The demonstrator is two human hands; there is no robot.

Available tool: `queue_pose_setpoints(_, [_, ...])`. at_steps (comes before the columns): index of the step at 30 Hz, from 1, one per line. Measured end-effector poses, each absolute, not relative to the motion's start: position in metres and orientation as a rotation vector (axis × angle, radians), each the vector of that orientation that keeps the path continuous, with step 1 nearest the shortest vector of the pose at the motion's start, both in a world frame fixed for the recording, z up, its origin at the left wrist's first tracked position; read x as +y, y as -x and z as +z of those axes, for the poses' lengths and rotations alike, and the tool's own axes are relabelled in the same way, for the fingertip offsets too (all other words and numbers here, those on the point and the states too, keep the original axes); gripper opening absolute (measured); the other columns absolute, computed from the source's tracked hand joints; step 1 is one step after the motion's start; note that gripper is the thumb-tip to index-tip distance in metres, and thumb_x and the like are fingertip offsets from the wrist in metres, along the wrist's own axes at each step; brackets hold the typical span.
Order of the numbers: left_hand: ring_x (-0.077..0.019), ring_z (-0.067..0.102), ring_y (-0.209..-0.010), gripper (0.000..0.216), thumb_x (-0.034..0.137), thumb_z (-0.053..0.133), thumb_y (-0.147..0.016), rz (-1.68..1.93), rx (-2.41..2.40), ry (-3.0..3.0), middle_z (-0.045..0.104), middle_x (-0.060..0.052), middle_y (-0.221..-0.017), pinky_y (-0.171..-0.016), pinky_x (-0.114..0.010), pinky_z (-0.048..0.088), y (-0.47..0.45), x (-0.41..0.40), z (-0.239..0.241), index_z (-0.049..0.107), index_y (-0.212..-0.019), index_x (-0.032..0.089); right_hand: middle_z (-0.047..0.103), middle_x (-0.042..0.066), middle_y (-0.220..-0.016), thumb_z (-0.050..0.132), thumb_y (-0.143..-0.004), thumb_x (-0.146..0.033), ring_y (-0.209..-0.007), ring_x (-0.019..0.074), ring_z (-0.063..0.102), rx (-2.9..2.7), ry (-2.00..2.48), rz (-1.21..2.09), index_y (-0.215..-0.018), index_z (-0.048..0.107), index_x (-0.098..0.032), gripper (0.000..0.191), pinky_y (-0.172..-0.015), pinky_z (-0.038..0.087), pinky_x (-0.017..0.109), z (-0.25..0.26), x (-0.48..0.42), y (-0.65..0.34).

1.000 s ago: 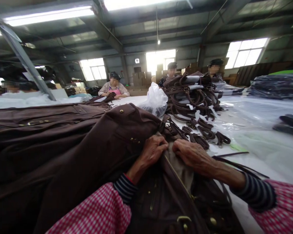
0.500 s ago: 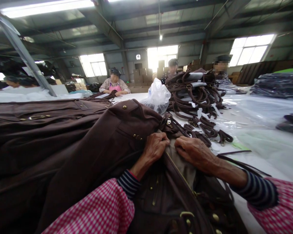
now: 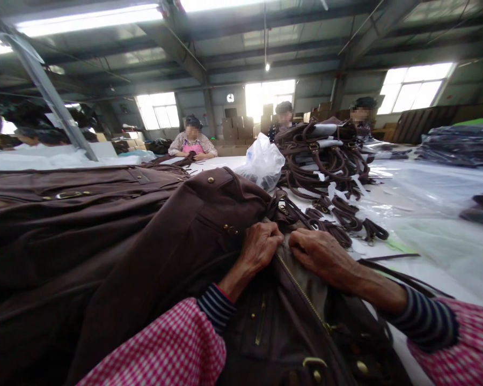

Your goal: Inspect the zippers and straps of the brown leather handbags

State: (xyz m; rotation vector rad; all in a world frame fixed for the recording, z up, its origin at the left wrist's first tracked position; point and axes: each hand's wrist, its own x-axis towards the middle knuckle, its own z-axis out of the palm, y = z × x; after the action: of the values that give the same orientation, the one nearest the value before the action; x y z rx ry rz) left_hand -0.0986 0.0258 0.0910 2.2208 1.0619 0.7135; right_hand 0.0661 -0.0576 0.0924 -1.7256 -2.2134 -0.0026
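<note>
A dark brown bag [image 3: 241, 316] with a brass zipper, studs and a buckle lies in front of me, its mouth unzipped and its beige lining [image 3: 304, 262] showing. Beside the top end of the zipper, my left hand [image 3: 261, 246] is closed on the edge of the bag. Just to its right, my right hand [image 3: 320, 252] has its fingers curled on the other edge, by the lining. Both sets of fingertips are hidden in the folds. A brass zipper pull [image 3: 327, 327] hangs lower on the zipper.
More brown bags [image 3: 104, 230] are heaped at left. A clear plastic bag [image 3: 263, 161] and a pile of brown straps [image 3: 326, 155] stand beyond my hands. Plastic sheeting [image 3: 430, 182] covers the table's right side. A co-worker [image 3: 193, 142] sits across the table, others farther right.
The whole view has shifted slightly down and right. Both hands keep nearly the same place on the bag, with no clear change of grip.
</note>
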Motion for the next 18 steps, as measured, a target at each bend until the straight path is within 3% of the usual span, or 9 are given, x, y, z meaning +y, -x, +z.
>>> queue_pose_setpoints(5, [-0.0192,0.066,-0.085,0.015,0.023,0.059,-0.083,0.693,1.032,-2.251,0.073,-0.001,-0.084,-0.073,-0.028,0.041,0.100,0.026,0.090,0.071,-0.075,0.020,0.062,0.003,-0.084,0.053,-0.093,-0.013,-0.077,0.0177,0.061,-2.225,1.740,0.006,-0.086,0.059,-0.018,0.010,-0.071,0.037,0.029,0.090,-0.054,-0.065])
queue_pose_setpoints(13, [-0.0212,0.062,-0.104,0.021,0.016,0.057,-0.081,0.605,0.785,-2.359,0.071,-0.003,-0.102,-0.090,-0.030,0.045,0.108,0.036,0.089,0.073,-0.092,0.021,0.068,0.005,-0.091,0.053,-0.093,-0.013,-0.086,0.0214,0.066,-2.165,1.811,0.051,-0.101,0.057,-0.017,0.010,-0.071,0.036,0.028,0.090,-0.052,-0.063])
queue_pose_setpoints(18, [-0.0211,0.061,-0.098,0.026,0.010,0.053,-0.075,0.627,0.879,-2.395,0.067,-0.002,-0.097,-0.085,-0.031,0.045,0.109,0.030,0.093,0.063,-0.095,0.021,0.070,0.008,-0.096,0.053,-0.093,-0.013,-0.092,0.0241,0.067,-2.244,1.874,0.011,-0.109,0.061,-0.017,0.019,-0.073,0.037,0.030,0.094,-0.049,-0.056])
